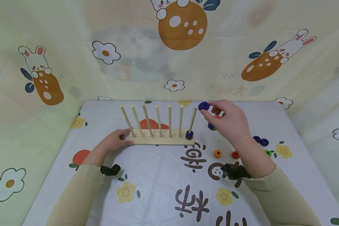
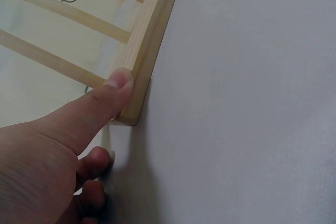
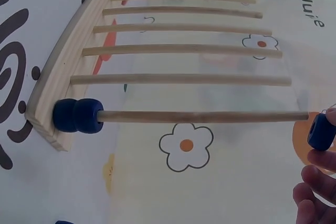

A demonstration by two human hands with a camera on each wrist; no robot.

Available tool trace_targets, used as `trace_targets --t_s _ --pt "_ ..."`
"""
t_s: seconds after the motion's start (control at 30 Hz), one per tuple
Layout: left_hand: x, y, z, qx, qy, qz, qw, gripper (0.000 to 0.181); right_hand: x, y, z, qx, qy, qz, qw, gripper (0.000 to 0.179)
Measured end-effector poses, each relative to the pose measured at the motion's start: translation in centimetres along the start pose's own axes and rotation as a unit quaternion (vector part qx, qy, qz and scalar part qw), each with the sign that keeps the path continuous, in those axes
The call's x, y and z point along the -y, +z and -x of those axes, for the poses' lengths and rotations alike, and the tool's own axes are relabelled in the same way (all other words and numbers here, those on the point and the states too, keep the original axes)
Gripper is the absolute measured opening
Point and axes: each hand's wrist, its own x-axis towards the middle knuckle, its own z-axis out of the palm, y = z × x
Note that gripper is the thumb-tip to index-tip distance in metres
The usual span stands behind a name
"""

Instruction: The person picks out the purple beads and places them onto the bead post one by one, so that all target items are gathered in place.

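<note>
A wooden peg rack (image 1: 161, 141) stands on the table, with a row of several upright pegs. My left hand (image 1: 117, 140) holds the rack's left end, its thumb (image 2: 118, 85) on the base and a finger at the back edge. Two blue beads (image 3: 77, 115) sit stacked at the bottom of the rightmost peg (image 3: 205, 117). My right hand (image 1: 231, 122) pinches another blue bead (image 1: 203, 106) between thumb and fingers. That bead is beside the tip of the rightmost peg, apart from it; in the right wrist view its hole faces the peg tip.
Right of the rack lie an orange bead (image 1: 217, 153), a red bead (image 1: 235, 154), a green bead (image 1: 268, 153) and two dark blue beads (image 1: 264, 142). Another blue bead (image 1: 211, 126) lies behind, close to my right hand. A patterned cloth (image 1: 147, 182) covers the table.
</note>
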Motion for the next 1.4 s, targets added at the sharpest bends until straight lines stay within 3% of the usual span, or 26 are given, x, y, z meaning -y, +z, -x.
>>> trace_targets --t_s 0.63,0.93,1.4 --pt "-0.2 0.0 0.0 -0.006 0.003 -0.007 1.0000 0.077 0.7 1.1 -0.9 0.013 0.013 -0.016 0.9997 0.046" --pt "-0.1 0.0 0.0 -0.002 0.001 -0.002 1.0000 0.079 1.0 1.5 -1.0 0.005 -0.010 -0.022 0.9997 0.040" --pt "0.3 0.3 0.0 -0.008 0.001 0.002 1.0000 0.078 0.6 2.1 -0.8 0.014 -0.012 -0.005 0.9998 0.040"
